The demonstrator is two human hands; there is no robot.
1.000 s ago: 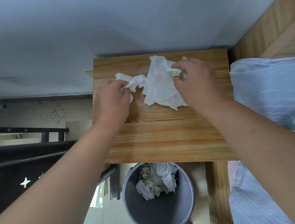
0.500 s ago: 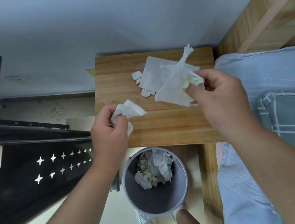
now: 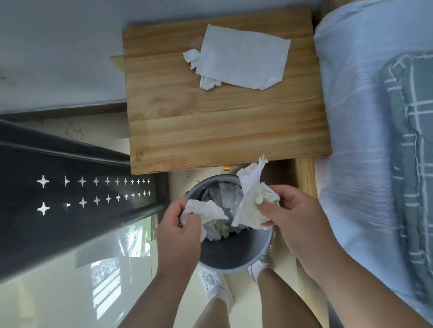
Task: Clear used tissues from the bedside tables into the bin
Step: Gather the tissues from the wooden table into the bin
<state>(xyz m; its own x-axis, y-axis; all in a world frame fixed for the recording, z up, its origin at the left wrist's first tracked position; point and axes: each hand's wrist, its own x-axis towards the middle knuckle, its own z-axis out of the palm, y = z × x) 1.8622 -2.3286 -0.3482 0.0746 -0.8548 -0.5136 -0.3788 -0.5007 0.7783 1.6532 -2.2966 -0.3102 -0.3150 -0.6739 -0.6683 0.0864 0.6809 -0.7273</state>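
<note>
My left hand point(image 3: 177, 227) grips a crumpled white tissue point(image 3: 206, 210) over the left rim of the grey bin point(image 3: 233, 255). My right hand point(image 3: 291, 212) holds a larger stained tissue point(image 3: 252, 202) above the bin's right side. Several crumpled tissues point(image 3: 224, 226) lie inside the bin. On the wooden bedside table point(image 3: 220, 127) a flat white tissue point(image 3: 243, 55) rests over a small crumpled one point(image 3: 193, 58) near the back.
A bed with a pale blue sheet point(image 3: 355, 101) and a checked pillow point(image 3: 428, 173) runs along the right. A black metal frame with star cut-outs point(image 3: 57, 197) stands at the left. My feet in white shoes point(image 3: 216, 285) are just behind the bin on the glossy floor.
Both hands have come back from the table to above the bin, each carrying its tissue. A flat tissue and a small crumpled one stay on the table.
</note>
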